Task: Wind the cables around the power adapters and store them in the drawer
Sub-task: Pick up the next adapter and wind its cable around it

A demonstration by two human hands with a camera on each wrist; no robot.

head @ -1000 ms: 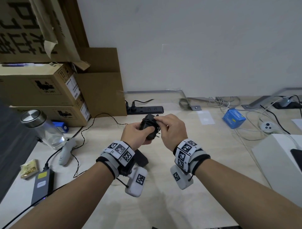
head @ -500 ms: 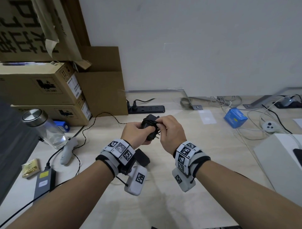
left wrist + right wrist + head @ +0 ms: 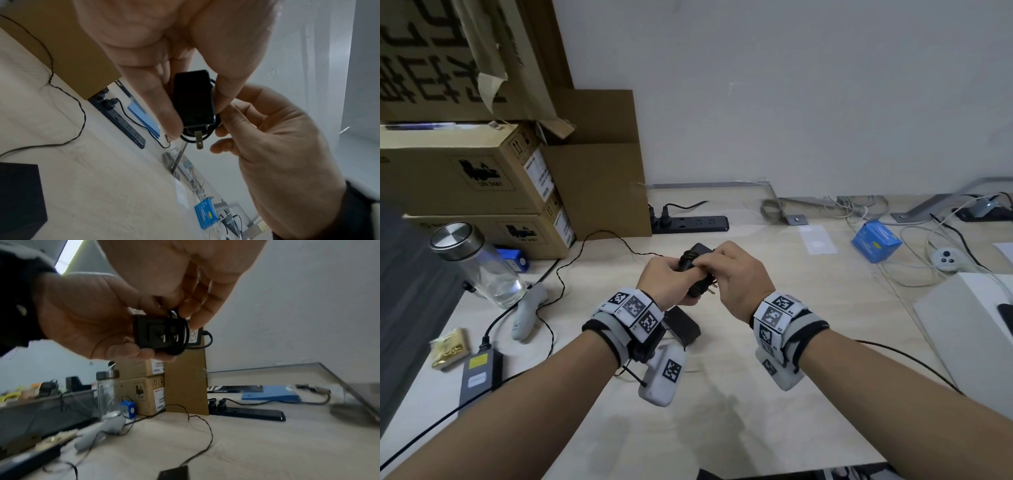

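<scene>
A black power adapter (image 3: 692, 255) (image 3: 193, 100) (image 3: 153, 335) is held above the desk, prongs (image 3: 199, 141) pointing toward me. Its black cable (image 3: 182, 339) (image 3: 206, 138) lies in loops around the body. My left hand (image 3: 666, 279) (image 3: 164, 104) grips the adapter by its sides, thumb and fingers curled round it. My right hand (image 3: 729, 270) (image 3: 195, 311) pinches the cable against the adapter's top edge. A second black adapter (image 3: 683, 325) (image 3: 174, 473) lies on the desk under my left wrist. No drawer is plainly visible.
Cardboard boxes (image 3: 482, 178) stand at the back left, with a black power strip (image 3: 690, 224) by the wall. A glass bottle (image 3: 479, 267), a grey controller (image 3: 527, 313) and a grey charger brick (image 3: 479, 373) with a thin wire lie left. A blue box (image 3: 875, 240) and a white box (image 3: 969, 329) sit right.
My right fingers have slid slightly left over the adapter's top with the cable. The left hand keeps its grip in the same spot.
</scene>
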